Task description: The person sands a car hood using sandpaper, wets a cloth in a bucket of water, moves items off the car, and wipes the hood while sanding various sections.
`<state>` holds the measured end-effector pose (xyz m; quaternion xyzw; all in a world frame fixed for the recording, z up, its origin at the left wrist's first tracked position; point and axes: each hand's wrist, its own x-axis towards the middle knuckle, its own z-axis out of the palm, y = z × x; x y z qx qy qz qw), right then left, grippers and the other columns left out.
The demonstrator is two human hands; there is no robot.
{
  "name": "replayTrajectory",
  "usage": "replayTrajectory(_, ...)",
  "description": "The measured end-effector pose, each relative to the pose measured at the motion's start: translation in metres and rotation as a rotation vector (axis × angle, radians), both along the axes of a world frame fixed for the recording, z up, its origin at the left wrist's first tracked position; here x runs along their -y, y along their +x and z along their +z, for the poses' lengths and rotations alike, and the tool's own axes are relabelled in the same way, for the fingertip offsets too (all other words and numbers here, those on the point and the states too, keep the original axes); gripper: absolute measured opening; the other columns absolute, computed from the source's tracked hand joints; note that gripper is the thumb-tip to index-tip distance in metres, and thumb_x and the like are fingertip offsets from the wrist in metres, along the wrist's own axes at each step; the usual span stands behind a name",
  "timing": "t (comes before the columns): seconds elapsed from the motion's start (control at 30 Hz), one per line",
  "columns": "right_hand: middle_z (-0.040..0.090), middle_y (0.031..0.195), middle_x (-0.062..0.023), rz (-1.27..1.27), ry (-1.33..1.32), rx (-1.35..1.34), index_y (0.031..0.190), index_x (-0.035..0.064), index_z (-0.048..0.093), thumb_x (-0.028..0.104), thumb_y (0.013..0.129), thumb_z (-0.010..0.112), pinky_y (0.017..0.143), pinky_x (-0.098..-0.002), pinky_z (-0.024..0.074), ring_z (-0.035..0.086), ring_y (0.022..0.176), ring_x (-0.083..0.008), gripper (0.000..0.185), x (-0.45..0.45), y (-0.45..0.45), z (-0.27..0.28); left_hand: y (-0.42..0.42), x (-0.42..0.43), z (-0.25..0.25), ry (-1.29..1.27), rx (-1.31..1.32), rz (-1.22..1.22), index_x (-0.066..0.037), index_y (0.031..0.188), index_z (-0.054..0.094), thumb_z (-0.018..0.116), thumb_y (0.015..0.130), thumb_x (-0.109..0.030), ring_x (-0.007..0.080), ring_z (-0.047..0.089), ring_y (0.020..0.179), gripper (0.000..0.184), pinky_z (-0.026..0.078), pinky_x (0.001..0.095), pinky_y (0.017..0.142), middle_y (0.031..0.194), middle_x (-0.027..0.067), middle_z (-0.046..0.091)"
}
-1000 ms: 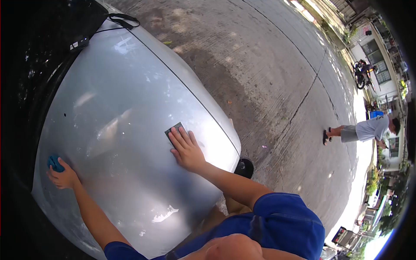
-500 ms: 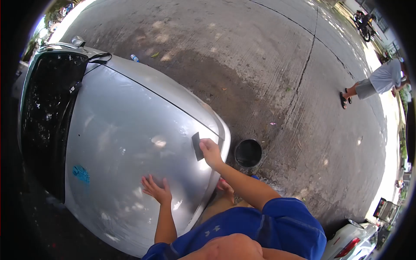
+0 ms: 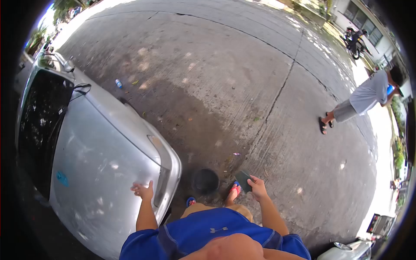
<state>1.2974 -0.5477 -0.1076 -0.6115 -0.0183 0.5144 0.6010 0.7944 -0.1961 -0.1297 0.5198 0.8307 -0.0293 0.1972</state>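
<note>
My right hand (image 3: 257,188) grips a dark, flat rectangular sheet (image 3: 244,180) above the ground, to the right of a black bucket (image 3: 205,181). Over the front part of the silver car hood (image 3: 95,151), my left hand (image 3: 143,190) has its fingers apart and holds nothing; whether it touches the hood I cannot tell. A blue crumpled item (image 3: 62,178) lies on the hood near the dark windshield (image 3: 41,125), away from both hands.
A person (image 3: 368,95) in a grey shirt stands on the concrete (image 3: 225,78) at the right. A motorcycle (image 3: 356,42) is at the upper right, a white car (image 3: 346,250) at the lower right. A plastic bottle (image 3: 118,83) lies beyond the silver car.
The view has swung away from the hood. My left hand has let go of the blue item and moved toward the hood's front. My right hand has lifted the dark sheet off the hood.
</note>
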Motion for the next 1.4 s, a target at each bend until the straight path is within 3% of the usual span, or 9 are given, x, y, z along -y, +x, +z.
replayTrajectory(0.07,0.075,0.121,-0.0085,-0.017,-0.025,0.175,0.143,-0.007,0.061,0.012,0.106,0.066,0.092,-0.0295,0.0551,0.069,0.102,-0.0116,0.042,0.003,0.037,0.002,0.013,-0.011,-0.004,0.011,-0.141,0.019,0.006,0.166,-0.005,0.076,0.085,-0.072,0.0685,0.023,0.148,0.139,0.024,0.0651,0.126,0.17,0.0407,-0.004)
replayTrajectory(0.13,0.075,0.12,-0.0077,-0.085,-0.062,0.282,0.141,-0.0069,0.062,0.019,0.106,0.069,0.092,-0.0287,0.0543,0.068,0.102,-0.012,0.044,-0.002,0.071,0.008,0.024,-0.019,0.005,-0.03,-0.174,0.098,0.006,0.166,-0.007,0.075,0.085,-0.072,0.0652,0.04,0.139,0.14,0.041,0.0602,0.118,0.17,0.0405,-0.001)
replayTrajectory(0.27,0.079,0.11,-0.0111,-0.163,-0.166,0.338,0.126,-0.0032,0.074,0.024,0.104,0.069,0.089,-0.0339,0.0556,0.07,0.1,-0.0152,0.035,-0.024,0.118,0.026,0.143,-0.044,0.009,0.15,-0.099,-0.118,0.006,0.164,0.004,0.075,0.089,-0.061,0.0559,0.045,0.137,0.122,0.044,0.0556,0.115,0.167,0.0368,0.011)
replayTrajectory(0.67,0.079,0.11,-0.0182,0.439,-0.217,0.752,0.117,0.0037,0.078,0.026,0.1,0.066,0.088,-0.0434,0.0569,0.076,0.101,-0.0343,0.03,-0.181,0.197,0.041,0.433,-0.072,-0.014,-0.326,1.087,-0.798,0.004,0.158,0.04,0.074,0.101,-0.025,0.028,0.06,0.13,0.073,0.053,0.0417,0.104,0.157,0.0257,0.048)
replayTrajectory(0.87,0.079,0.096,-0.0177,0.634,-0.031,0.844,0.109,0.0041,0.079,0.024,0.095,0.072,0.081,-0.0434,0.0568,0.075,0.086,-0.0312,0.026,-0.342,0.223,0.094,0.551,-0.162,0.114,-0.409,1.218,-1.086,0.005,0.119,0.07,0.074,0.098,-0.006,0.0148,0.071,0.089,0.023,0.057,0.0269,0.08,0.106,0.0109,0.074)
replayTrajectory(1.07,0.08,0.101,-0.0129,0.529,0.117,0.656,0.111,0.0029,0.08,0.026,0.093,0.081,0.084,-0.0373,0.0565,0.075,0.093,-0.0223,0.03,-0.488,0.217,0.136,0.52,-0.29,0.162,-0.272,1.288,-0.761,0.004,0.106,0.07,0.077,0.096,-0.004,0.0102,0.065,0.068,0.015,0.053,0.0268,0.061,0.088,0.0063,0.073)
replayTrajectory(1.23,0.08,0.11,-0.0101,0.498,0.185,0.541,0.119,0.0017,0.079,0.02,0.096,0.081,0.095,-0.032,0.0559,0.072,0.106,-0.0137,0.03,-0.6,0.207,0.109,0.487,-0.373,0.21,0.245,0.986,-0.791,-0.002,0.109,0.073,0.087,0.089,-0.013,0.0105,0.063,0.072,0.026,0.054,0.0295,0.066,0.088,0.0031,0.069)
replayTrajectory(1.3,0.08,0.099,-0.0111,0.565,0.058,0.447,0.114,-0.0018,0.08,0.018,0.094,0.082,0.087,-0.0317,0.0584,0.073,0.093,-0.0137,0.028,-0.652,0.213,0.102,0.479,-0.412,0.278,0.031,1.115,-0.73,-0.004,0.11,0.074,0.089,0.088,-0.016,0.0101,0.064,0.083,0.03,0.052,0.0291,0.073,0.094,0.0022,0.069)
replayTrajectory(1.4,0.079,0.095,-0.0088,0.68,0.009,0.546,0.11,-0.0026,0.08,0.018,0.092,0.082,0.08,-0.031,0.0576,0.071,0.085,-0.0127,0.027,-0.745,0.219,0.101,0.472,-0.467,0.397,-0.122,1.649,-1.17,-0.006,0.113,0.076,0.086,0.092,-0.021,0.0178,0.066,0.099,0.028,0.051,0.0331,0.083,0.102,0.0057,0.068)
